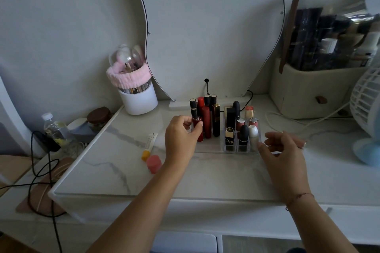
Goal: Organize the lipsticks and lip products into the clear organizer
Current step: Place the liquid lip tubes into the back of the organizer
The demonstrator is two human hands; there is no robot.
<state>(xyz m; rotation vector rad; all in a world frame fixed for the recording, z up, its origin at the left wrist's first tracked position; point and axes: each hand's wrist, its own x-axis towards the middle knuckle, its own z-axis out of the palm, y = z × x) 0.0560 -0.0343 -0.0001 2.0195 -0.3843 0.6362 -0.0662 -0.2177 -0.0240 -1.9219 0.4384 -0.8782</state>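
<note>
The clear organizer (223, 150) stands mid-table, filled with upright lip products: tall red and black tubes on its left side, short lipsticks in the small cells on its right. My left hand (182, 136) pinches a red lip gloss with a black cap (194, 112) at the organizer's left front corner, holding it upright. My right hand (282, 150) hovers with relaxed fingers by the organizer's right wall, its fingertips close to a white-capped tube (253, 132). A pink-capped tube (153, 162) and a thin white tube with an orange cap (149, 144) lie on the table to the left.
A white brush holder with a pink headband (136, 96) stands at the back left, a mirror (205, 26) behind the organizer. A beige cosmetics case (312, 92) and a white fan (366, 108) sit at the right. Cables, a bottle and jars crowd the left shelf.
</note>
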